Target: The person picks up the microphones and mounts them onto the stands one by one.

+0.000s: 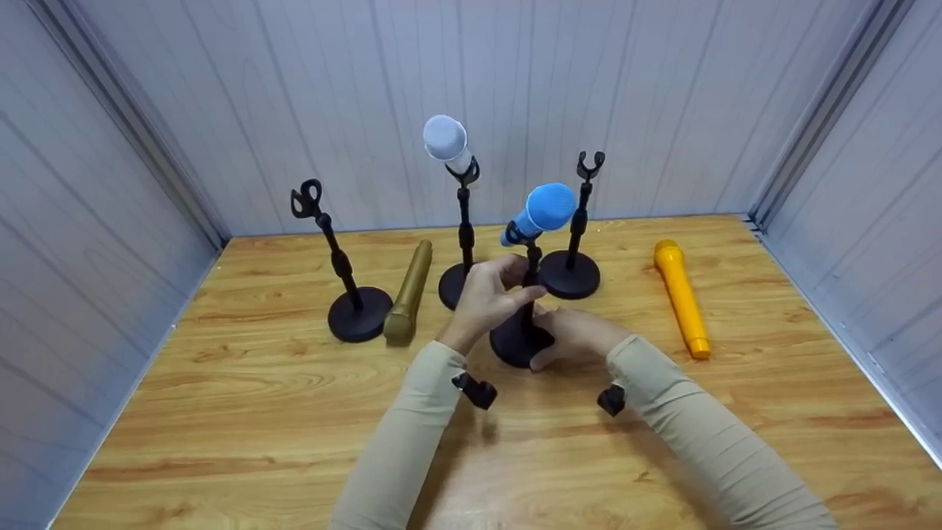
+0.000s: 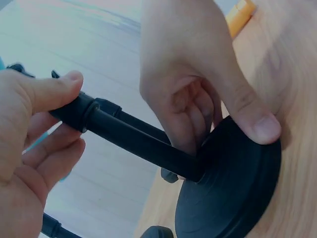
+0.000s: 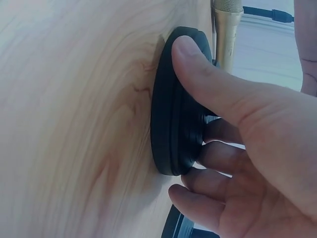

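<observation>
A blue microphone (image 1: pixel 550 208) rests in the clip of a black desk stand (image 1: pixel 513 344). My left hand (image 1: pixel 486 296) holds the stand's upright pole, thumb and fingers around the collar (image 2: pixel 74 113) in the left wrist view. Lower down, my right hand (image 1: pixel 578 333) grips the round base (image 3: pixel 179 111), its thumb on the rim and the other fingers on the far side. The base is close over the tabletop in the right wrist view. Just behind, a white microphone (image 1: pixel 446 140) sits in another stand (image 1: pixel 466 234).
An empty-clipped stand (image 1: pixel 358 315) stands left, beside a lying gold microphone (image 1: pixel 409 294). Another stand with a bare clip (image 1: pixel 570 275) is behind my right hand. A yellow microphone (image 1: pixel 682 298) lies at the right of the wooden table (image 1: pixel 257 412). Pale panel walls (image 1: pixel 331 110) enclose the table.
</observation>
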Tool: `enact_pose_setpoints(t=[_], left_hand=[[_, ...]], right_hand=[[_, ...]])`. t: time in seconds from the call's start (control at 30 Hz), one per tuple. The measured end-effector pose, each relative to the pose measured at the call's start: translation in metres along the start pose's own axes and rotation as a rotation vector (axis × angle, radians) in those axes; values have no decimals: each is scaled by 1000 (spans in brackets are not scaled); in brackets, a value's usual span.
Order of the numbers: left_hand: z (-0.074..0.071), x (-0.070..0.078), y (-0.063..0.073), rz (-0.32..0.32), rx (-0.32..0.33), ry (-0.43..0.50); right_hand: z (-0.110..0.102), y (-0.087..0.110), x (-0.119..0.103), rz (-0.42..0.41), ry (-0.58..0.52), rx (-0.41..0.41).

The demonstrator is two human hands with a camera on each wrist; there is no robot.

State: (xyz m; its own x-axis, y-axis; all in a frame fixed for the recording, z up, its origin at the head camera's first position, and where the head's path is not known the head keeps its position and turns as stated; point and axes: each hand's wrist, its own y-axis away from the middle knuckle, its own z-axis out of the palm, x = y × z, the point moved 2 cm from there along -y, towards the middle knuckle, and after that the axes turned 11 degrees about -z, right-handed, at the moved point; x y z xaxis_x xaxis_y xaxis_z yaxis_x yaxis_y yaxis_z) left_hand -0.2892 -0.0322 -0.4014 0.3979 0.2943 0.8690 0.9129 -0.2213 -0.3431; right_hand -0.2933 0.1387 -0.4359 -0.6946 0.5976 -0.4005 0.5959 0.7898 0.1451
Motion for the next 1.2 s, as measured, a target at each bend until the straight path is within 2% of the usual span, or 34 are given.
enact_pose_setpoints(t=[0.07, 0.13, 0.2, 0.27, 0.37, 0.47, 0.57, 0.73, 0.87, 1.03, 1.13, 1.2], left_hand=[[1, 3, 3, 10, -11, -56], [2, 6, 7, 11, -25, -153], [1, 8, 14, 0, -37, -305], [-1, 9, 21, -14, -50, -505], [-2, 7, 34, -33, -102, -787], [3, 0, 43, -25, -180, -941], [10, -10, 47, -29, -238, -1001], [18, -15, 49, -34, -279, -1049], [21, -13, 51, -10, -271, -1093], [24, -12, 55, 34, -223, -1145], [25, -12, 56, 59, -212, -1142], [25, -12, 56, 48, -232, -1124]], right_hand=[[0, 0, 0, 5, 8, -3], [1, 1, 0, 14, 10, -6], [2, 2, -1, 18, 14, -13], [2, 1, -1, 18, 14, -12], [2, 1, -1, 15, 21, -9], [1, 2, -1, 25, 23, 1], [0, 3, -1, 34, 19, 11], [-3, 2, -6, 58, -6, 7], [-5, 0, -7, 59, -14, 3], [-6, 0, -5, 38, 26, -15], [-6, 1, -4, 42, 43, -29], [-6, 1, -5, 46, 35, -35]])
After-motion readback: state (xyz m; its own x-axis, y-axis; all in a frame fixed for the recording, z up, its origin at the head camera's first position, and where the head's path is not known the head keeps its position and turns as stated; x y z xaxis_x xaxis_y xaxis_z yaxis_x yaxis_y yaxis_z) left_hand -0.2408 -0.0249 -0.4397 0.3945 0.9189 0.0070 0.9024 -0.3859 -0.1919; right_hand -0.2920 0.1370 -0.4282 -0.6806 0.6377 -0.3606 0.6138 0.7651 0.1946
